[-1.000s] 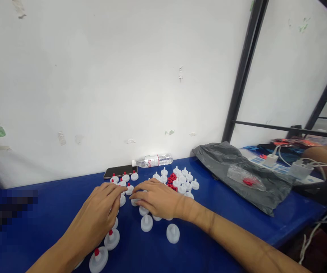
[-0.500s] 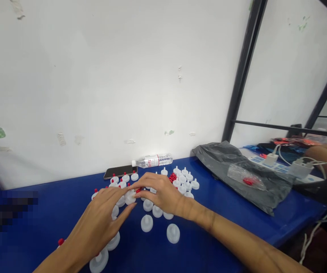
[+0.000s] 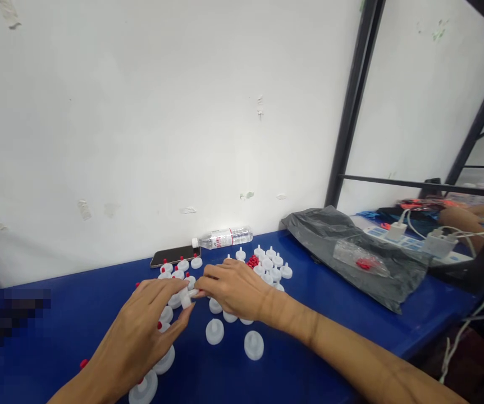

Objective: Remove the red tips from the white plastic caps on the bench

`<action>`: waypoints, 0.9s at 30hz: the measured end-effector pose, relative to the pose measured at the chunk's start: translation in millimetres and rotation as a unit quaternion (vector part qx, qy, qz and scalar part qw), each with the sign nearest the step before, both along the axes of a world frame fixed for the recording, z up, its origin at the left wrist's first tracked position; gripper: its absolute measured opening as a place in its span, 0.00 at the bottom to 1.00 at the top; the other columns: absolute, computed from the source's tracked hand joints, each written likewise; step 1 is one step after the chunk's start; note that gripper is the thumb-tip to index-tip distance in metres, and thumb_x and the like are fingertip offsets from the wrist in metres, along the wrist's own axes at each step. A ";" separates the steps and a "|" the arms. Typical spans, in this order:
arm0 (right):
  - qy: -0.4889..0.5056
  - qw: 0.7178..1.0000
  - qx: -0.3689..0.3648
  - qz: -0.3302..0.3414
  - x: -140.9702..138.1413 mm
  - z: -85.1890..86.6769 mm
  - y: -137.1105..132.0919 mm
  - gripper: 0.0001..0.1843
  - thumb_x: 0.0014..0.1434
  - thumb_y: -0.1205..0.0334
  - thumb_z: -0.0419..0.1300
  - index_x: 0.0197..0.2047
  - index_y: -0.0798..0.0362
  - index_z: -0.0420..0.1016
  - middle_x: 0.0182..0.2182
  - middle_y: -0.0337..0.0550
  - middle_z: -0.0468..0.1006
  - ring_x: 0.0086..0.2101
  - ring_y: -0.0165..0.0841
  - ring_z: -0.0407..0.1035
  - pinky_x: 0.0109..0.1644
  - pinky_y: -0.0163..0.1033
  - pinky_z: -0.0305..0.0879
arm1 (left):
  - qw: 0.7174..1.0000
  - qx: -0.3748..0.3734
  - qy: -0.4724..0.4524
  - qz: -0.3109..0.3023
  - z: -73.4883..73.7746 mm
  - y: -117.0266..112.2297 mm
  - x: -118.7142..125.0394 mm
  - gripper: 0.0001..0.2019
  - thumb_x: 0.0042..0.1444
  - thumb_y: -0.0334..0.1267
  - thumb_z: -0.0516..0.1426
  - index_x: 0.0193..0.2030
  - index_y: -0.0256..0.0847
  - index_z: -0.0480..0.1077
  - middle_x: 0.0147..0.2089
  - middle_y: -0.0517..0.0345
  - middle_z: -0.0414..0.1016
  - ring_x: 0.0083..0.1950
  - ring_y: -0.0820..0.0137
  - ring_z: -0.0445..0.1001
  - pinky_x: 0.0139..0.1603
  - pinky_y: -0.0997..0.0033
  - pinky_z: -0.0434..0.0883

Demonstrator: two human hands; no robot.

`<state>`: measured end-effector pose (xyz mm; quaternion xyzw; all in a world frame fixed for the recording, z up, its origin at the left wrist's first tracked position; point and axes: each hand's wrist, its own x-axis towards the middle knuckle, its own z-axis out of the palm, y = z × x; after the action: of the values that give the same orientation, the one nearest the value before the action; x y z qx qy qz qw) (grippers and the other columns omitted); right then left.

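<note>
My left hand [image 3: 141, 322] grips a white plastic nozzle cap [image 3: 186, 299] between thumb and fingers, tilted with its spout toward the right. My right hand [image 3: 236, 287] is closed in a pinch at the spout's end; the small red tip cap there is mostly hidden by the fingers. Around my left hand stand several white nozzle caps with red tips, such as one nozzle cap [image 3: 196, 262] behind it. Bare-spouted nozzle caps [image 3: 254, 345] lie in front of and beyond my right hand. A small heap of red tip caps [image 3: 253, 261] sits among those at the back.
Against the wall, a phone [image 3: 174, 256] and a clear plastic bottle [image 3: 225, 238] lie on the blue table [image 3: 309, 359]. To the right are a grey plastic bag [image 3: 322, 235], a clear bag with red pieces [image 3: 362, 261], and a power strip [image 3: 410, 245] with chargers. Another person's arm shows far right.
The nozzle cap in my left hand has turned onto its side, spout toward the right. My right hand's fingers have closed in on the spout with the red tip cap. The view has shifted slightly.
</note>
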<state>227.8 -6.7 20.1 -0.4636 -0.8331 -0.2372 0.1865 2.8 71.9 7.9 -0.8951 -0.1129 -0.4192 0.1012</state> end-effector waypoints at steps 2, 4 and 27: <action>0.009 0.999 -0.023 0.023 1.3 2.9 -2.6 0.08 0.75 0.62 0.54 0.48 0.51 0.74 0.38 0.37 0.80 0.32 0.31 0.70 0.39 0.41 0.58 | 1.000 0.002 0.010 -0.024 3.7 -1.4 -1.9 0.13 0.67 0.38 0.58 0.57 0.47 0.69 0.48 0.57 0.81 0.48 0.62 0.81 0.50 0.63 0.78; 0.024 0.998 -0.043 0.047 3.6 5.2 -4.0 0.07 0.74 0.64 0.54 0.46 0.51 0.73 0.36 0.36 0.80 0.33 0.31 0.71 0.41 0.40 0.58 | 0.999 0.015 0.027 -0.039 7.8 -3.4 -3.4 0.13 0.67 0.34 0.57 0.56 0.48 0.70 0.48 0.57 0.79 0.46 0.65 0.80 0.49 0.64 0.77; 0.113 0.953 -0.183 -0.216 128.3 22.0 17.7 0.10 0.65 0.68 0.65 0.48 0.49 0.83 0.43 0.42 0.85 0.43 0.36 0.78 0.42 0.35 0.63 | 0.999 -0.006 -0.012 0.029 18.2 12.4 -7.4 0.13 0.67 0.48 0.57 0.55 0.49 0.72 0.46 0.56 0.80 0.46 0.60 0.80 0.49 0.60 0.77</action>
<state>356.1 11.0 42.1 -0.6821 -0.7160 -0.0612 0.1358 -4.6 84.3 26.1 -0.8869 -0.1426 -0.4264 0.1061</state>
